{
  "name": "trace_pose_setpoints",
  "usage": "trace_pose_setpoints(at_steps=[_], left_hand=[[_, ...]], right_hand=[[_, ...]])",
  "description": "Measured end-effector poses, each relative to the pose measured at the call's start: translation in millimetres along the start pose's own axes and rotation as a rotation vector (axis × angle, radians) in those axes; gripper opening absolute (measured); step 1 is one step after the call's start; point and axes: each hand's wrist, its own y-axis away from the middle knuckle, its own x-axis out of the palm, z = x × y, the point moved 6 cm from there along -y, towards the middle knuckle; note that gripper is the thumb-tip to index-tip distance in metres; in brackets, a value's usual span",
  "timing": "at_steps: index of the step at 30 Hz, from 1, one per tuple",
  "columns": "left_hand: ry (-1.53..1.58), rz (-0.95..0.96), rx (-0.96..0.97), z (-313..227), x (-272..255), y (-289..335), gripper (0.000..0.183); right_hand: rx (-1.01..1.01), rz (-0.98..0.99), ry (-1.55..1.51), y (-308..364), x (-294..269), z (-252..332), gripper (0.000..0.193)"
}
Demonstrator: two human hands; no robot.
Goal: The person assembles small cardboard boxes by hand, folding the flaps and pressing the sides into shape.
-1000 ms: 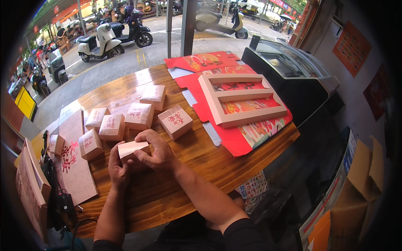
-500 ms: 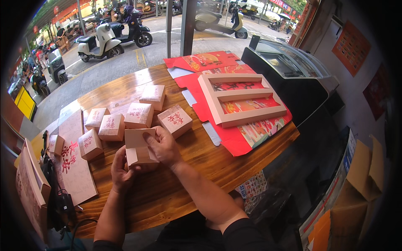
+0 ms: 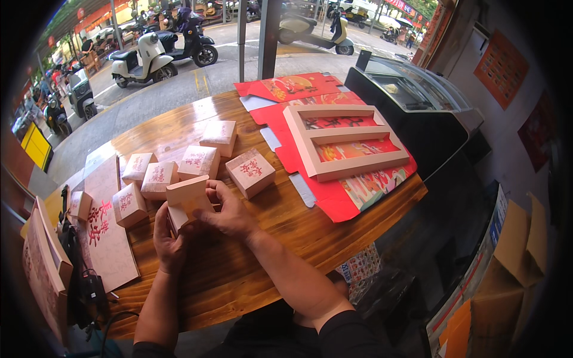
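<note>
Between my hands, above the near side of the wooden table, is a small pale pink cardboard box (image 3: 188, 196) with its flap standing up. My left hand (image 3: 169, 241) is closed around its left side and underside. My right hand (image 3: 230, 216) grips the right side, the fingers bent and the thumb against the card. The bottom of the box is hidden by my hands. Just beyond stand several finished-looking small boxes with red lettering, the nearest being a box (image 3: 159, 181) to the left and another box (image 3: 250, 173) to the right.
A pink divider frame (image 3: 304, 158) lies on a flattened red carton (image 3: 334, 206) at the right. A flat printed pink sheet (image 3: 110, 256) lies at the left, near black cables (image 3: 92, 286). Beyond the table's right end is a glass-topped display case (image 3: 412, 89); brown cartons (image 3: 498, 304) stand lower right.
The held box has tilted and shifted slightly left, its flap now more upright. My right thumb and fingers have moved down from the flap to the box's side.
</note>
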Motion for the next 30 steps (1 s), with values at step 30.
trace_pose_setpoints(at_steps=[30], left_hand=[[0.321,-0.191,-0.172,3,-16,2,0.068]], right_hand=[[-0.078,0.046,0.044,5,5,16,0.039]])
